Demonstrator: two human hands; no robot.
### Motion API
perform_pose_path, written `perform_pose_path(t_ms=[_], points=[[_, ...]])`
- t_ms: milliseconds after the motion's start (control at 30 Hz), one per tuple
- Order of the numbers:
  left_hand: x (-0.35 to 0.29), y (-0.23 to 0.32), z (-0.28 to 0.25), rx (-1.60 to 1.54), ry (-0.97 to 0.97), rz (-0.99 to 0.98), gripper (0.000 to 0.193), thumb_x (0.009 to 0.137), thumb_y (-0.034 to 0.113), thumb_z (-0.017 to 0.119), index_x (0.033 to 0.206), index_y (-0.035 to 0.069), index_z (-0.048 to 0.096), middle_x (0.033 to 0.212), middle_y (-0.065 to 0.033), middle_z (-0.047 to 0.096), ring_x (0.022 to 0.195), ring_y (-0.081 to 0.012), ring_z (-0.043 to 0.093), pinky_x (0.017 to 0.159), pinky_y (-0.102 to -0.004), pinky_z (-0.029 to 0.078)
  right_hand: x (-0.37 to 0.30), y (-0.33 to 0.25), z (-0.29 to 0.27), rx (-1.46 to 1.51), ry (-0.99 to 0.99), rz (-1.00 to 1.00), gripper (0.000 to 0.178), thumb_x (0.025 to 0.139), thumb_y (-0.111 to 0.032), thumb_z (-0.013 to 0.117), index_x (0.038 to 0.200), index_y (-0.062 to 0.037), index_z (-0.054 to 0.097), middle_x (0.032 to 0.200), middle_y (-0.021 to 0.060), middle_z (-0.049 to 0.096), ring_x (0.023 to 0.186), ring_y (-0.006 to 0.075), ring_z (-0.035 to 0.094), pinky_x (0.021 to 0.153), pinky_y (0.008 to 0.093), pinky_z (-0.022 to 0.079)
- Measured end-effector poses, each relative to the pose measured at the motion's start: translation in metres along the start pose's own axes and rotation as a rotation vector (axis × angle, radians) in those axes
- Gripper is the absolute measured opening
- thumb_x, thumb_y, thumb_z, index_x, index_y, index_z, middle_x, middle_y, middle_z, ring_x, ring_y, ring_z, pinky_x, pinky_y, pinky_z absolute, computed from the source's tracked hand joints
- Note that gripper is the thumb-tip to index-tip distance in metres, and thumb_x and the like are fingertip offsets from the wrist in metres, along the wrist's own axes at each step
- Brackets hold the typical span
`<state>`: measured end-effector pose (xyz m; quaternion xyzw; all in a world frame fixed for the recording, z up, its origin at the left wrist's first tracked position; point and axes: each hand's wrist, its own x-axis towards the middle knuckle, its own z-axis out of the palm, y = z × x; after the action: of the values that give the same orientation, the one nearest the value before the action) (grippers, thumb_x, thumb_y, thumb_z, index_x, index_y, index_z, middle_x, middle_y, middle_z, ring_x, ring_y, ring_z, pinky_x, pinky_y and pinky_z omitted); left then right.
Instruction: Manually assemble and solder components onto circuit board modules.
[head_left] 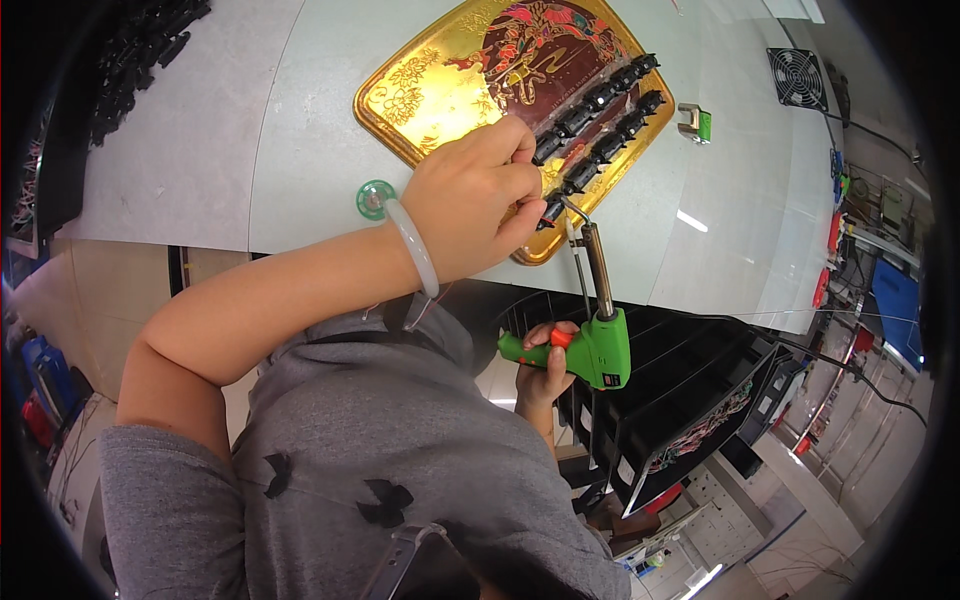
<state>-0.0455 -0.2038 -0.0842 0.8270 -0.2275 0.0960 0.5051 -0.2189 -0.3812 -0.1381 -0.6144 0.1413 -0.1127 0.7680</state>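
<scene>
My right hand (548, 372) is wrapped round the handle of a green soldering gun (606, 350) with an orange-red trigger. Its metal barrel points up, and the bent tip meets or nearly meets the nearest small black part (550, 212) on a gold tray (408, 88). My left hand (480, 195) bends over the tray's near edge, fingers pinched beside that same part. What lies between those fingertips is hidden. Two slanting rows of small black parts (607, 147) run across the tray, which has a dark red, flowery pattern.
On the grey table (330, 130) are a green solder reel (374, 199) and a small green-and-metal item (694, 124). Black parts (140, 65) are heaped at the far left. A fan (796, 78) stands at the far right. Black crates (670, 390) holding wires sit below the table's edge.
</scene>
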Motion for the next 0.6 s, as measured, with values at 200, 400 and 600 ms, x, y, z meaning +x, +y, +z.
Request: perform_pose_path(t_ms=[200, 400, 600], points=[[0.0, 0.0, 0.0, 0.004, 0.003, 0.012, 0.011, 0.065, 0.009, 0.063, 0.062, 0.003, 0.054, 0.079, -0.0064, 0.045, 0.068, -0.0221, 0.05, 0.058, -0.0321, 0.042, 0.0, 0.003, -0.002, -0.023, 0.024, -0.007, 0.034, 0.081, -0.022, 0.053, 0.103, 0.0008, 0.044, 0.071, 0.0108, 0.049, 0.062, 0.0173, 0.046, 0.059, 0.0286, 0.04], [0.0, 0.0, 0.001, 0.001, 0.011, 0.017, 0.011, 0.065, 0.009, 0.063, 0.061, 0.003, 0.054, 0.079, -0.0064, 0.045, 0.067, -0.0221, 0.05, 0.058, -0.0321, 0.042, 0.0, -0.011, -0.006, -0.014, 0.013, 0.025, 0.041, 0.08, -0.028, 0.055, 0.107, 0.0017, 0.043, 0.071, 0.0098, 0.05, 0.06, 0.0163, 0.046, 0.056, 0.0271, 0.039], [0.0, 0.0, 0.002, 0.002, 0.007, 0.008, 0.013, 0.065, 0.01, 0.064, 0.061, 0.004, 0.054, 0.079, -0.006, 0.044, 0.068, -0.0218, 0.05, 0.058, -0.0325, 0.042, 0.002, -0.037, -0.007, 0.133, -0.062, 0.017, 0.054, 0.083, -0.042, 0.05, 0.114, 0.0022, 0.042, 0.07, 0.0075, 0.047, 0.056, 0.0135, 0.042, 0.049, 0.0237, 0.034]])
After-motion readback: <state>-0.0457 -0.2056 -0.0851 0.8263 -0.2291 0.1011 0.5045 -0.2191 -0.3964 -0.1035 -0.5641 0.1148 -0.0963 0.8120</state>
